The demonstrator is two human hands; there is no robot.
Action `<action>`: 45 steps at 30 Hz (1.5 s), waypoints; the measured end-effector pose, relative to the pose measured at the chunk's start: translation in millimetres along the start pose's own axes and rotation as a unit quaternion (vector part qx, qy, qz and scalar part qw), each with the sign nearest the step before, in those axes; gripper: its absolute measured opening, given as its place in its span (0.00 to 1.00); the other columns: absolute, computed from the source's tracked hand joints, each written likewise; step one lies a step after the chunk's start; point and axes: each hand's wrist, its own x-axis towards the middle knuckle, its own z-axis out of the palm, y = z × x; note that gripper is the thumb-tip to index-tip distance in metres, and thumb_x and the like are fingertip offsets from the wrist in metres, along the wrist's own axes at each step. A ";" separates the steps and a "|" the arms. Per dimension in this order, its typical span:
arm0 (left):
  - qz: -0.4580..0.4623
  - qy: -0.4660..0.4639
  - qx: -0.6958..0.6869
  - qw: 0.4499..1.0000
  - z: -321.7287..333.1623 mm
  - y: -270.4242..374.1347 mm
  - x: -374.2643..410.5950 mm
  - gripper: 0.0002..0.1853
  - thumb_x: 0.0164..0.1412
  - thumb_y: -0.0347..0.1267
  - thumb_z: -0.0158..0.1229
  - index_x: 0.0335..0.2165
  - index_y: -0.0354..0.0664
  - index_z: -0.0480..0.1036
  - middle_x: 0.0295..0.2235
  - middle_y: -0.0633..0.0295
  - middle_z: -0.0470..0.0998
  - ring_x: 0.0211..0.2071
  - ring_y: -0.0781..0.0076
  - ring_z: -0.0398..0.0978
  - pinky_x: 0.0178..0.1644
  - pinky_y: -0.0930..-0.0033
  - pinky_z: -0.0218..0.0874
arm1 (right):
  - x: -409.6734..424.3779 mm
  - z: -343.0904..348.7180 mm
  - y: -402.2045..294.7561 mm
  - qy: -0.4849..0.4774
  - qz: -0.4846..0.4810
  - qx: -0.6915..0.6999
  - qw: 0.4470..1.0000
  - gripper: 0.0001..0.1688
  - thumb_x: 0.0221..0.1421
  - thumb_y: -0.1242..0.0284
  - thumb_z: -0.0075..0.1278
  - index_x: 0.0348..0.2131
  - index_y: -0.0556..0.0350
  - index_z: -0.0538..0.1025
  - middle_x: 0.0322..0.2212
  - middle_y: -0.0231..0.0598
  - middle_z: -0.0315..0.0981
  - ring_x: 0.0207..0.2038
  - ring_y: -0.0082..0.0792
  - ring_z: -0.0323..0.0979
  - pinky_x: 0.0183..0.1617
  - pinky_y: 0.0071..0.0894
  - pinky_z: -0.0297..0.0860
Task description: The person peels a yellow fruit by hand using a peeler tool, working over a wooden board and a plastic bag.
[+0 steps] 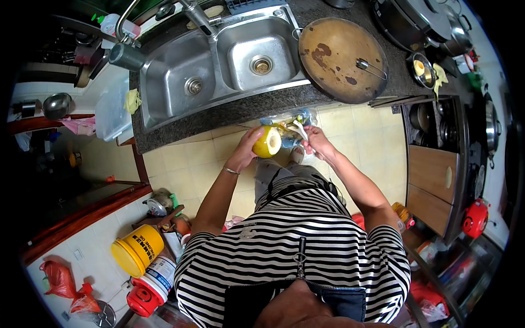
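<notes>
My left hand (247, 148) is wrapped around a round yellow-green fruit (262, 143). One end of this fruit is cut away and bares pale flesh with a darker round patch in the middle. In my right hand (319, 142) is a white-handled tool (300, 130), held just to the right of the fruit. Its working end is too small and cluttered to make out. Beneath both hands, a clear plastic bag (308, 117) with mixed scraps in it is partly hidden by them.
Ahead is a double steel sink (242, 78) set in a dark stone counter (192, 119). A round wooden cutting board (340, 45) overlaps its right side, with a metal-and-wire tool (371, 67) on it. Farther right stand a small bowl (430, 84) holding yellow pieces and a dark cooker (404, 24).
</notes>
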 end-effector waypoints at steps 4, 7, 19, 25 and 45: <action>0.005 0.027 -0.015 1.000 -9.2 2.1 -5.4 0.25 0.69 0.47 0.54 0.55 0.42 0.67 0.49 0.61 0.76 0.48 0.68 0.79 0.50 0.57 0.75 | 11.8 -2.5 20.4 -0.061 0.064 0.163 0.983 0.10 0.72 0.74 0.33 0.42 0.57 0.67 0.19 0.35 0.64 0.16 0.23 0.58 0.15 0.24 0.55; 0.002 0.000 -0.003 1.000 -10.1 5.4 -4.2 0.28 0.71 0.50 0.49 0.56 0.39 0.68 0.52 0.58 0.76 0.52 0.66 0.77 0.57 0.57 0.69 | 22.2 4.3 18.0 -0.042 0.103 0.177 0.978 0.10 0.72 0.74 0.33 0.41 0.57 0.67 0.20 0.35 0.64 0.16 0.23 0.58 0.16 0.24 0.56; -0.029 -0.046 -0.029 0.998 18.3 -2.1 -2.7 0.28 0.73 0.50 0.45 0.60 0.43 0.63 0.56 0.61 0.73 0.58 0.67 0.71 0.60 0.57 0.66 | -17.9 30.2 -24.6 0.092 -0.342 -0.258 0.899 0.13 0.71 0.72 0.40 0.49 0.55 0.72 0.20 0.38 0.71 0.20 0.32 0.72 0.27 0.31 0.69; -0.006 -0.077 -0.048 0.996 23.6 -3.0 19.2 0.25 0.72 0.50 0.49 0.58 0.49 0.64 0.55 0.66 0.72 0.56 0.74 0.72 0.57 0.59 0.69 | -37.0 39.0 -52.1 0.075 -0.420 -0.395 0.814 0.14 0.68 0.74 0.42 0.51 0.55 0.71 0.23 0.57 0.75 0.28 0.61 0.76 0.33 0.54 0.70; 0.085 -0.062 -0.055 0.993 18.7 18.0 26.9 0.25 0.64 0.40 0.55 0.57 0.45 0.67 0.52 0.65 0.74 0.54 0.73 0.72 0.58 0.66 0.65 | -139.4 78.8 -207.5 0.001 -0.514 -0.588 0.625 0.16 0.63 0.71 0.50 0.48 0.63 0.75 0.36 0.49 0.78 0.40 0.47 0.77 0.47 0.41 0.70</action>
